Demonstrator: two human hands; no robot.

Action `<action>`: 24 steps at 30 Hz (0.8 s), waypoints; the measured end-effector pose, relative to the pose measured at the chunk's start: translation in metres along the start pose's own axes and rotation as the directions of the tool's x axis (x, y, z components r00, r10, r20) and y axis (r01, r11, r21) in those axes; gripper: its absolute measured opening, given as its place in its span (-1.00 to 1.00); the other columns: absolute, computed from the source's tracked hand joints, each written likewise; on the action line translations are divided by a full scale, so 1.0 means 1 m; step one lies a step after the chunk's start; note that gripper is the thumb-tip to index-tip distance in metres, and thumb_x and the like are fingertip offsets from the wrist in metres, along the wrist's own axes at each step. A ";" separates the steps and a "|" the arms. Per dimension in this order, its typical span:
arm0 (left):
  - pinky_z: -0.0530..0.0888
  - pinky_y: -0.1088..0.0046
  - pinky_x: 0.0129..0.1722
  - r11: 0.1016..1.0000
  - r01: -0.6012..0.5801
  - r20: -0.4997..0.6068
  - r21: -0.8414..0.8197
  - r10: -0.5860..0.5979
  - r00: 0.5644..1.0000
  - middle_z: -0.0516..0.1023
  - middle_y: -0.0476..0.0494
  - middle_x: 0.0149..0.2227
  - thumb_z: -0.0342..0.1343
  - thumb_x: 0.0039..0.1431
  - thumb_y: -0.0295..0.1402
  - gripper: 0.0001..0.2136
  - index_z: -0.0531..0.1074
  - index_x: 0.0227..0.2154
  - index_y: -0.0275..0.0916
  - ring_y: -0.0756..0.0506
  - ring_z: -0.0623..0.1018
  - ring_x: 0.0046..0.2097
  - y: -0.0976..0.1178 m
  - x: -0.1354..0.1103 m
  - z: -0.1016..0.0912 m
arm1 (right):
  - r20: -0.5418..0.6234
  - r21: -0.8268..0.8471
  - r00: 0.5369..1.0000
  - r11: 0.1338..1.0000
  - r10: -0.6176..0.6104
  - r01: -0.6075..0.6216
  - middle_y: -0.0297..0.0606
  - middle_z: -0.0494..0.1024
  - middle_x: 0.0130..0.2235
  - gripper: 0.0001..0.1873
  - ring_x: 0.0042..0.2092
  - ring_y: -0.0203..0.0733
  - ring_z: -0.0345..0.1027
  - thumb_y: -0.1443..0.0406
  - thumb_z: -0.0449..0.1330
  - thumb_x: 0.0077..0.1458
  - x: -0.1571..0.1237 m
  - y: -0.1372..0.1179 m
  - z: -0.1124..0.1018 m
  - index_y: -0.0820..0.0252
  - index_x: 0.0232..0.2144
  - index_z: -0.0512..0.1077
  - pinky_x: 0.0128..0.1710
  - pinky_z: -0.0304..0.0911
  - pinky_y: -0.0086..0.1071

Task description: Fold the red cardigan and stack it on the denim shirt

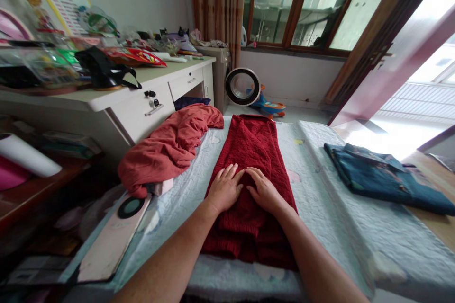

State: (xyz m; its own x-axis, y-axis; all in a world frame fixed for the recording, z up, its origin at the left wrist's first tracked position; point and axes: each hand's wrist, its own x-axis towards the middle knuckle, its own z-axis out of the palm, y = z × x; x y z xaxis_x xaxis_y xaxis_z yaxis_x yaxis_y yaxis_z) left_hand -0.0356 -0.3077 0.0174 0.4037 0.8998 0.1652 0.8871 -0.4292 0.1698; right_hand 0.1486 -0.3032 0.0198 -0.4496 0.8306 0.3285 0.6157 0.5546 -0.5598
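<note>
A dark red textured garment (254, 142), folded into a long strip, lies on a pale blue quilted cover (313, 227). My left hand (226, 187) rests flat on its left half, fingers stretched forward. Close beside it, my right hand (262, 189) lies on the right half with its fingers extended, the two sets of fingertips almost meeting. A ribbed cuff or hem shows on the garment below my hands. Neither hand grips anything; both press on the cloth.
A crumpled coral cloth (170, 147) lies at the left, near a flat pale board (110, 241). Folded blue jeans (387, 175) sit at the right. Beyond are a cluttered white desk (142, 113), a round-rimmed object (243, 86) and a blue ride-on toy (268, 105).
</note>
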 end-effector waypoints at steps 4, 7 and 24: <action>0.11 0.14 0.29 1.000 0.000 -0.009 0.003 0.000 1.000 0.15 -0.24 0.33 -0.06 0.32 -0.22 -0.52 0.15 0.27 -0.15 -0.21 0.13 0.34 0.000 0.000 0.001 | 0.057 -0.066 0.998 0.998 0.022 -0.019 0.00 0.26 0.22 -0.37 0.25 -0.04 0.12 0.39 0.09 0.09 -0.001 0.003 0.001 0.23 0.23 0.17 0.26 0.08 -0.06; 0.11 0.14 0.29 1.000 0.001 -0.004 -0.001 -0.001 1.000 0.15 -0.25 0.33 -0.06 0.32 -0.23 -0.53 0.16 0.26 -0.16 -0.21 0.13 0.34 0.000 0.000 0.000 | 0.096 -0.088 0.995 0.996 0.019 -0.010 0.02 0.22 0.25 -0.34 0.28 -0.02 0.07 0.31 0.14 0.10 -0.001 0.002 0.000 0.26 0.25 0.14 0.27 0.05 -0.05; 0.12 0.11 0.29 1.000 -0.001 0.007 -0.026 0.002 1.000 0.14 -0.27 0.34 -0.04 0.32 -0.28 -0.53 0.16 0.26 -0.18 -0.23 0.12 0.35 0.000 0.000 -0.003 | -0.001 -0.034 1.000 0.999 -0.031 0.031 0.00 0.22 0.25 -0.28 0.30 0.04 0.02 0.24 0.25 0.02 -0.002 -0.002 -0.004 0.19 0.22 0.19 0.26 0.03 0.02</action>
State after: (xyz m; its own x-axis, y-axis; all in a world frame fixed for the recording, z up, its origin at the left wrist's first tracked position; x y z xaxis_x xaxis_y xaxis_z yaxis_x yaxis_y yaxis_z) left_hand -0.0357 -0.3078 0.0200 0.4066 0.8997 0.1590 0.8804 -0.4323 0.1947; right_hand 0.1505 -0.3053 0.0231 -0.4675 0.8133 0.3464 0.6236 0.5811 -0.5229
